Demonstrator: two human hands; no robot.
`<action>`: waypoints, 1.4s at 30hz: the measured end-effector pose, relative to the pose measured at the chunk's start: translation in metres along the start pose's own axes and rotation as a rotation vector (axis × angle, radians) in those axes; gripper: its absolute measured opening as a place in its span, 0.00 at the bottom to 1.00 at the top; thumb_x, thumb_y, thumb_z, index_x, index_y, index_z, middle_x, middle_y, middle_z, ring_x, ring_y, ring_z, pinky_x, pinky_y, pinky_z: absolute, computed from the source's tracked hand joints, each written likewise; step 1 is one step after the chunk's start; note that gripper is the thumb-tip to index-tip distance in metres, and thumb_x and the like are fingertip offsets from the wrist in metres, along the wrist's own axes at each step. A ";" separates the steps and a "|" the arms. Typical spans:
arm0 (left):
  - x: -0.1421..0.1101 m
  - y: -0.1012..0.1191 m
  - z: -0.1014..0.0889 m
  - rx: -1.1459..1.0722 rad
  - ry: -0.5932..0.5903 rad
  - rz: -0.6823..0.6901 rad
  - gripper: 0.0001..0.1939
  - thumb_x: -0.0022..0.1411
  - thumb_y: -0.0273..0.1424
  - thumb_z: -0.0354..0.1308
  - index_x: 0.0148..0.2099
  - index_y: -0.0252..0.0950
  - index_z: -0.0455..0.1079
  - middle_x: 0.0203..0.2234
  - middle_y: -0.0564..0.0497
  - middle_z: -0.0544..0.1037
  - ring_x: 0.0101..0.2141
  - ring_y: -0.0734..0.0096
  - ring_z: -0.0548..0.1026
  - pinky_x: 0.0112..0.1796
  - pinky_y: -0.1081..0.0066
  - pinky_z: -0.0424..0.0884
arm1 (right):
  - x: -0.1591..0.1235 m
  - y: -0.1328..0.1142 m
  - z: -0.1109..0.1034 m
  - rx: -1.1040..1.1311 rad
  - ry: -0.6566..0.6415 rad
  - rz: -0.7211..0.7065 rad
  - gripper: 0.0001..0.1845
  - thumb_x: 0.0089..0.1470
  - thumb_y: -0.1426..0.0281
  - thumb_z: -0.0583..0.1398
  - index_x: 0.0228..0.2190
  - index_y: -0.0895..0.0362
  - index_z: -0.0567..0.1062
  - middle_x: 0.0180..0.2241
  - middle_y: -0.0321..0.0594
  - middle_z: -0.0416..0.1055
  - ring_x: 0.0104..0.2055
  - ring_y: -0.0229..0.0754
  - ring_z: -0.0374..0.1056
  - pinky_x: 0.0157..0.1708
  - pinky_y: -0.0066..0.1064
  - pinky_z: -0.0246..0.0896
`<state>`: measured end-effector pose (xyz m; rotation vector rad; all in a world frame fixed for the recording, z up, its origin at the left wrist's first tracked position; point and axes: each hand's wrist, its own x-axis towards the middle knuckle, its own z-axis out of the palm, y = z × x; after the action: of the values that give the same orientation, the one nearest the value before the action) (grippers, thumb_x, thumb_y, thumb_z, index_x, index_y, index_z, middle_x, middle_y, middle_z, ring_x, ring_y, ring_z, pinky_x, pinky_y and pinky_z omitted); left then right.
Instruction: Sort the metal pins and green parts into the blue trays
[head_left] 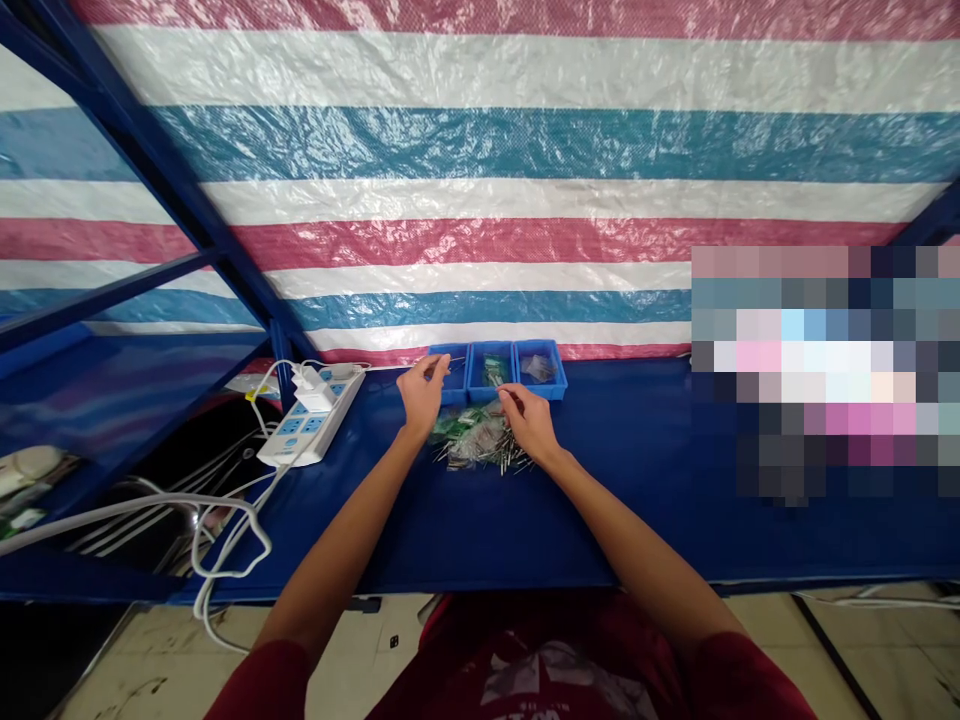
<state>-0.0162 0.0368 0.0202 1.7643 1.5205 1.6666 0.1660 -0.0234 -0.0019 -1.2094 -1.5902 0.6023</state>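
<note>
My left hand (422,392) is over the left blue bin (456,397), its thumb and fingers pinched on a thin metal pin-like piece (457,359) that points to the right. My right hand (531,420) is closed in a pinch at the front edge of the middle blue bin (480,394); what its fingertips hold is too small to make out. Below and between both hands lies a pile of thin metal pieces and small clear and green plastic bags (476,440). Small greenish packets are inside the middle bin, and clear bags lie in the right blue bin (556,393).
A white power strip (322,430) with a plugged-in adapter and loose white cables (232,505) is on the left of the blue table (480,545). Blue metal frame bars (240,290) rise at left. Behind the bins hangs a striped plastic sheet (480,240). A pixelated area covers the right.
</note>
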 end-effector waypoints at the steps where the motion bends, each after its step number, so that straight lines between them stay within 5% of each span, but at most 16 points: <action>1: 0.002 -0.001 -0.002 -0.008 -0.026 0.009 0.16 0.61 0.42 0.57 0.41 0.34 0.76 0.27 0.50 0.79 0.24 0.72 0.74 0.30 0.73 0.69 | 0.000 0.001 0.000 -0.012 -0.006 -0.003 0.17 0.60 0.60 0.51 0.38 0.56 0.75 0.26 0.37 0.73 0.25 0.40 0.67 0.29 0.29 0.62; 3: 0.001 0.000 -0.010 -0.006 -0.122 0.079 0.18 0.62 0.41 0.56 0.48 0.35 0.74 0.35 0.48 0.80 0.31 0.70 0.76 0.32 0.74 0.70 | 0.001 0.003 0.000 -0.041 -0.012 -0.017 0.17 0.60 0.61 0.51 0.37 0.56 0.75 0.27 0.38 0.74 0.26 0.40 0.68 0.29 0.30 0.62; 6: -0.004 0.003 -0.023 0.043 -0.237 0.206 0.17 0.63 0.41 0.55 0.44 0.35 0.76 0.40 0.45 0.79 0.35 0.68 0.76 0.34 0.73 0.70 | 0.003 0.007 0.000 -0.102 0.002 -0.053 0.15 0.58 0.63 0.52 0.33 0.56 0.76 0.28 0.39 0.75 0.26 0.40 0.68 0.31 0.30 0.61; 15: -0.014 -0.004 -0.023 0.144 -0.766 0.295 0.14 0.61 0.40 0.56 0.34 0.38 0.78 0.26 0.50 0.80 0.26 0.68 0.74 0.29 0.73 0.67 | 0.008 0.017 -0.009 -0.288 -0.045 0.044 0.08 0.51 0.71 0.56 0.28 0.55 0.76 0.25 0.36 0.74 0.27 0.40 0.68 0.32 0.30 0.60; 23: -0.016 -0.004 -0.023 0.293 -0.807 0.489 0.19 0.57 0.45 0.60 0.45 0.40 0.75 0.43 0.45 0.76 0.45 0.58 0.73 0.48 0.63 0.68 | 0.008 0.014 -0.008 -0.444 -0.124 0.012 0.05 0.51 0.68 0.61 0.30 0.55 0.77 0.28 0.38 0.72 0.29 0.40 0.67 0.29 0.29 0.58; 32: -0.016 -0.012 -0.021 0.289 -0.846 0.468 0.15 0.59 0.44 0.59 0.42 0.40 0.76 0.39 0.46 0.78 0.43 0.58 0.75 0.47 0.65 0.69 | 0.001 0.016 -0.001 -0.618 -0.208 -0.010 0.19 0.51 0.58 0.64 0.43 0.55 0.77 0.45 0.46 0.69 0.37 0.45 0.71 0.34 0.32 0.63; 42: -0.018 -0.010 -0.021 0.265 -0.746 0.481 0.14 0.62 0.41 0.56 0.41 0.38 0.76 0.37 0.45 0.80 0.40 0.59 0.76 0.46 0.63 0.70 | 0.001 0.008 -0.004 -0.586 -0.183 -0.056 0.09 0.56 0.66 0.59 0.34 0.54 0.79 0.39 0.44 0.75 0.37 0.45 0.72 0.34 0.32 0.63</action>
<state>-0.0355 0.0175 0.0090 2.6376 1.0423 0.7706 0.1731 -0.0201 -0.0060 -1.5575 -2.0310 0.2122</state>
